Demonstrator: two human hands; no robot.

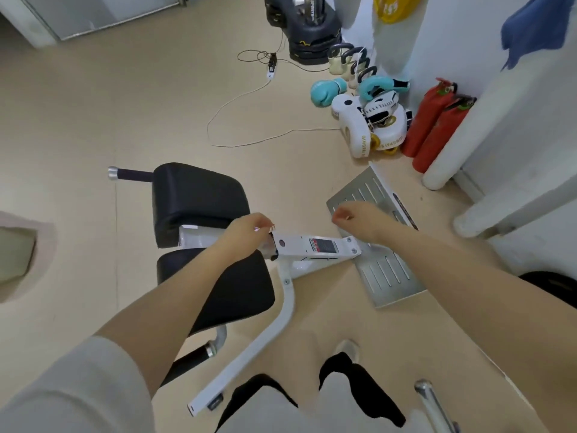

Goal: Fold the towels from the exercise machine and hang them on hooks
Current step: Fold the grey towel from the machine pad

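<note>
Both hands hover over the white exercise machine (315, 246), holding nothing: left hand (246, 231) and right hand (356, 218) loosely curled; a blue towel (530, 32) hangs on the wall at two o'clock

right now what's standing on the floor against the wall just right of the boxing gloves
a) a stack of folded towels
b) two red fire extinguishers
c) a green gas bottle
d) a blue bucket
b: two red fire extinguishers stand side by side at the wall, right of the white boxing gloves.
</note>
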